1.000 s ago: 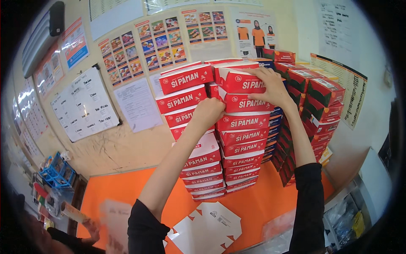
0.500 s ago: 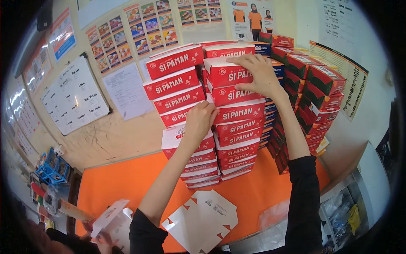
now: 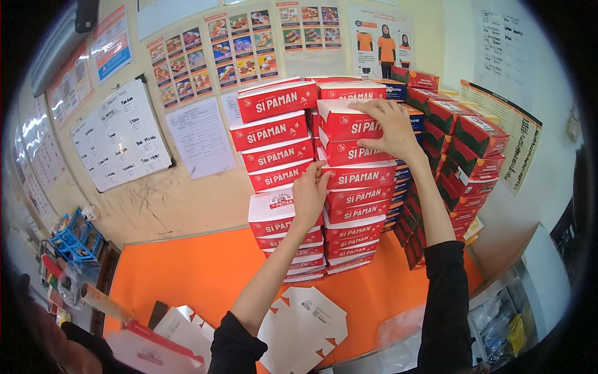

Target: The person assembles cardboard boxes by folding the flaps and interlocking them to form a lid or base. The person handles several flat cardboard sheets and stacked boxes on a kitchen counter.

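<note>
Two tall columns of red-and-white cardboard food boxes stand side by side in front of me. My right hand (image 3: 393,129) is wrapped over a box (image 3: 339,124) high in the right column, fingers on its top and thumb lower on the front. My left hand (image 3: 311,192) is closed, its fingertips pressed to the left corner of a lower box (image 3: 364,175) in the same column. The left column (image 3: 274,134) rises beside it, with one box (image 3: 265,215) jutting forward below. On the orange table (image 3: 187,255) a flat white box blank (image 3: 305,327) lies below my forearms.
More red-and-black boxes (image 3: 479,134) are stacked at the right, with blue boxes (image 3: 398,187) between. A person at the lower left handles a red-and-white box blank (image 3: 152,352). A blue basket (image 3: 78,237) stands far left. Posters and a whiteboard (image 3: 121,134) hang on the wall.
The view has shifted, so the stacks sit slightly lower and farther right. Both my hands stay at the right column. The person at lower left has moved the box blank nearer.
</note>
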`<action>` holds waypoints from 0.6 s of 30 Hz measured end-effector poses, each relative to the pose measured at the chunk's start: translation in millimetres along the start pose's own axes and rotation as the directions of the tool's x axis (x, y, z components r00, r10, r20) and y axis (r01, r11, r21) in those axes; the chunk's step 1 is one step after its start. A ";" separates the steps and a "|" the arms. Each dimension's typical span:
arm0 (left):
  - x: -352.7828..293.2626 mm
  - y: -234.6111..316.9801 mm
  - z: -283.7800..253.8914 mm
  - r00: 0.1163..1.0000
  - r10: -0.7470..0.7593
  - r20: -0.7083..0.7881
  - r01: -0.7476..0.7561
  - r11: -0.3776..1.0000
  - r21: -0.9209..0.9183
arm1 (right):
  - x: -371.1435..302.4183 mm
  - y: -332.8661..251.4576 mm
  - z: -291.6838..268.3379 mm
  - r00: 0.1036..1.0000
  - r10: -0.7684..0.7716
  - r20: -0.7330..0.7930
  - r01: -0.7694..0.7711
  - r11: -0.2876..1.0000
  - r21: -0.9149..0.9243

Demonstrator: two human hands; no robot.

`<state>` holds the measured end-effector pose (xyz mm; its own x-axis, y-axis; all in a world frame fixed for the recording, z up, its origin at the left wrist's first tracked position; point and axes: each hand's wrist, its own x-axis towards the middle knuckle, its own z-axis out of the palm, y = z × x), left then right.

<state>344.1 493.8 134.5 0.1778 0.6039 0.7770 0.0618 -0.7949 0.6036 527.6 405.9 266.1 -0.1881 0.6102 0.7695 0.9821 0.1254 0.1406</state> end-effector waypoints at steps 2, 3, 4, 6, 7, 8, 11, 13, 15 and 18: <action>4.6 9.0 -3.3 1.000 -0.002 0.028 -0.001 0.994 0.113 | 0.5 1.5 -0.9 1.000 -0.020 -0.020 0.020 1.000 -0.002; 6.1 13.9 -4.3 0.996 -0.039 0.074 0.030 0.992 0.124 | -2.2 3.3 -0.6 0.999 -0.017 -0.038 0.017 1.000 -0.013; 7.1 15.4 -4.0 0.991 -0.079 0.112 0.063 0.989 0.136 | -4.0 5.7 1.5 0.998 -0.022 -0.053 0.020 1.000 -0.023; 11.2 6.9 -8.4 0.994 -0.050 0.101 0.034 0.987 0.155 | -1.2 0.0 1.1 0.996 -0.054 -0.073 0.052 0.998 -0.021; 12.5 0.4 -10.1 0.993 -0.024 0.116 0.004 0.985 0.171 | -0.4 -2.4 2.4 0.997 -0.039 -0.074 0.036 0.999 -0.036; 12.9 2.7 -9.4 0.996 -0.026 0.087 0.012 0.987 0.159 | -0.4 -3.2 -2.9 0.997 -0.024 -0.068 0.019 0.997 -0.069; 16.5 10.4 -14.2 0.975 -0.156 0.159 0.131 0.979 0.158 | 9.4 -15.8 -9.9 0.999 -0.020 -0.025 0.018 0.998 -0.062; 8.1 26.5 -0.6 0.989 -0.124 0.084 0.108 0.979 0.175 | 12.6 -18.7 -15.4 1.000 0.000 -0.004 0.000 0.995 -0.098; 4.9 39.3 20.0 0.977 -0.199 0.077 0.184 0.968 0.174 | 14.3 -18.7 -16.8 1.000 -0.031 -0.002 0.031 0.991 -0.133; 2.3 34.2 25.7 0.978 -0.199 -0.060 0.207 0.947 0.244 | 22.7 -27.3 -11.6 0.999 -0.033 0.010 0.033 0.995 -0.095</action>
<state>371.8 466.4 152.4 0.1028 0.7522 0.6508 0.3352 -0.6422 0.6893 496.7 407.3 287.0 -0.2202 0.6138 0.7581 0.9718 0.0712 0.2246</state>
